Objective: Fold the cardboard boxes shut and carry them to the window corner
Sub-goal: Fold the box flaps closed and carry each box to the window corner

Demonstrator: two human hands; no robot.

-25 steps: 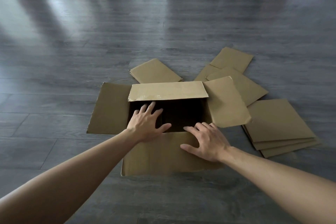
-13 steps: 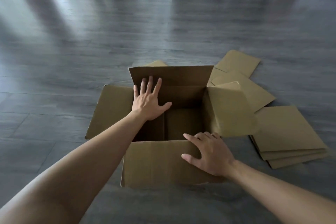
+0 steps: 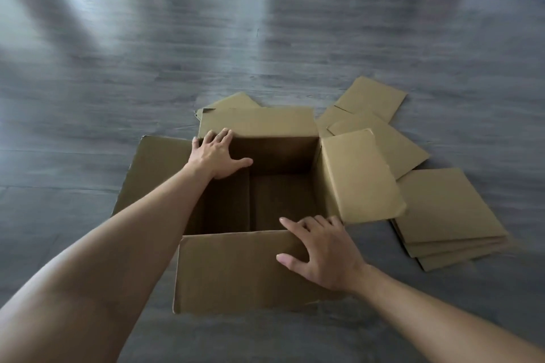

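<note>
A brown cardboard box (image 3: 233, 271) stands open on the grey floor in front of me, all its top flaps spread outward and its inside bare. My left hand (image 3: 216, 156) presses with straight fingers against the far flap (image 3: 265, 122) at its left end, by the fold. My right hand (image 3: 324, 247) rests on the near flap, fingers over the box's near rim at the right. The left flap (image 3: 153, 174) lies out flat and the right flap (image 3: 358, 177) slopes down to the right.
Several flattened cardboard boxes lie on the floor: a stack (image 3: 445, 218) to the right, more pieces (image 3: 371, 103) behind the right flap, and one (image 3: 233, 100) behind the far flap. Grey wood-look floor (image 3: 206, 23) stretches away ahead; dark furniture lines the far wall.
The far flap, folded over the opening a second ago, has been pushed back and outward by my left hand. The box interior now shows fully. My right hand stayed on the near flap.
</note>
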